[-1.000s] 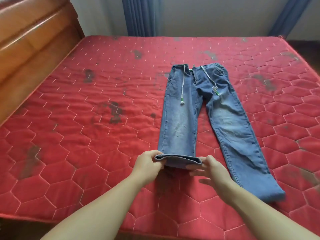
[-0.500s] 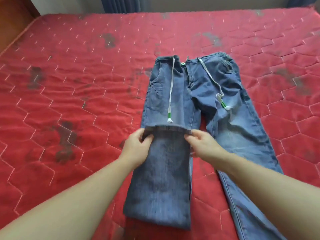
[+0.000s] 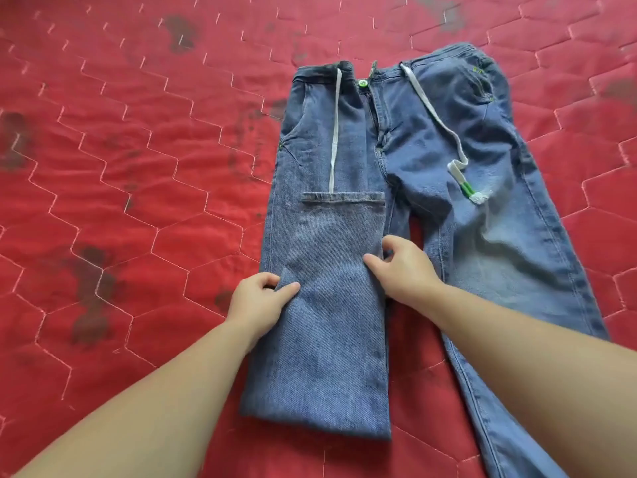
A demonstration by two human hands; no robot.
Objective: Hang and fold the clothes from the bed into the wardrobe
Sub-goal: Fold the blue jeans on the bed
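Jeans (image 3: 431, 174) on red bed (image 3: 138, 167), one leg folded up.
Left hand (image 3: 256, 301) and right hand (image 3: 401, 267) pinch the folded leg's nine and three o'clock edges.

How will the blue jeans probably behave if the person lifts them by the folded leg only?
The jeans are probably floppy: the folded leg lies flat and creased under the left hand and right hand. The unfolded leg would likely dangle. The drawstring lies loose and may swing.
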